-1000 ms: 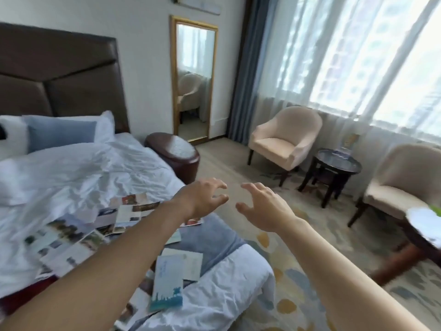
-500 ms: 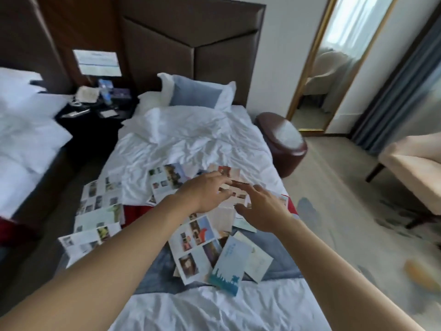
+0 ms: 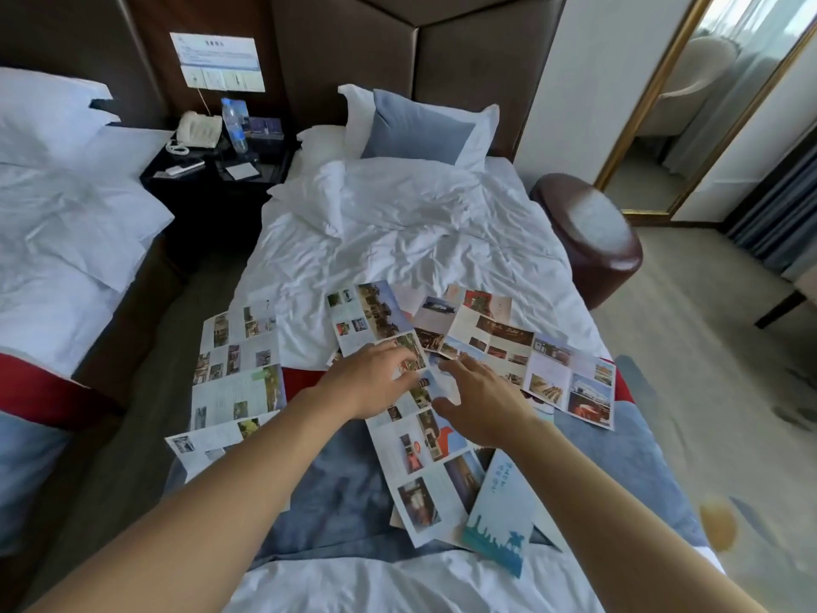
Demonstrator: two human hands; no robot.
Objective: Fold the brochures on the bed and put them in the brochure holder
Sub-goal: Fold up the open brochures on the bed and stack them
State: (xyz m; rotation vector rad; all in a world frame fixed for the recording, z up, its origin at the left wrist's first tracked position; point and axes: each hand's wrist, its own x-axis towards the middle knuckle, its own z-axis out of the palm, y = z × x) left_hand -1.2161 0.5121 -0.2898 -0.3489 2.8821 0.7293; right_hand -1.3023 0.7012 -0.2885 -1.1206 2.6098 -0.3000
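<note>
Both hands, left (image 3: 376,382) and right (image 3: 479,400), hover spread and empty over the brochures (image 3: 424,462) scattered on the bed (image 3: 398,241), and I'd single out one top sheet, pinch its edge and square it before creasing.

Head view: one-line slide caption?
Both bare hands, left hand and right hand, reach onto unfolded photo brochures spread on white-sheeted bed.

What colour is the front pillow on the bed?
Pale blue-grey pillow, propped against a white one; clearest in the head view.
</note>
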